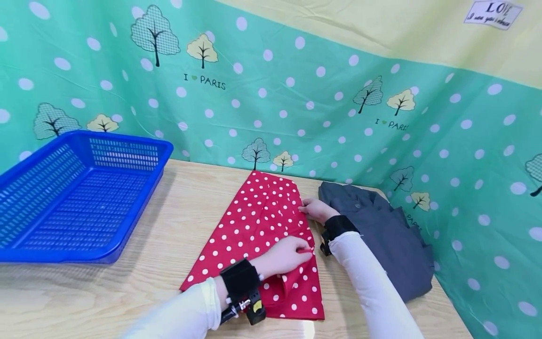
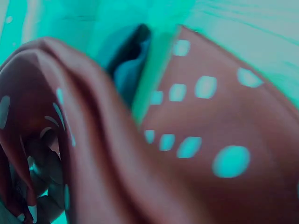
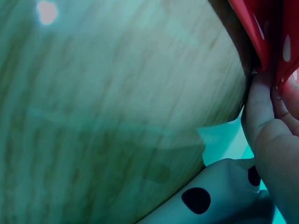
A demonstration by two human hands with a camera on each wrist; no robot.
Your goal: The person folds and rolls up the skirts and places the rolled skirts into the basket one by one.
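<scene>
A red cloth with white polka dots [image 1: 254,212] lies spread on the table, narrow at the far end and wide at the near end. My left hand [image 1: 288,254] pinches a gathered bit of it near the right edge, where a fold stands up. In the left wrist view, that raised fold [image 2: 93,121] hides most of the left fingers [image 2: 46,161]. Farther up the same edge, my right hand [image 1: 318,210] grips the cloth between thumb and fingers. The right wrist view shows the cloth [image 3: 252,28] bunched at the right fingertips.
A blue plastic basket [image 1: 158,162] stands at the left of the table [image 1: 169,226]. Folded dark grey clothing [image 1: 394,249] lies at the right, beside and partly behind my right forearm. A green dotted curtain [image 1: 271,122] hangs along the back and right side.
</scene>
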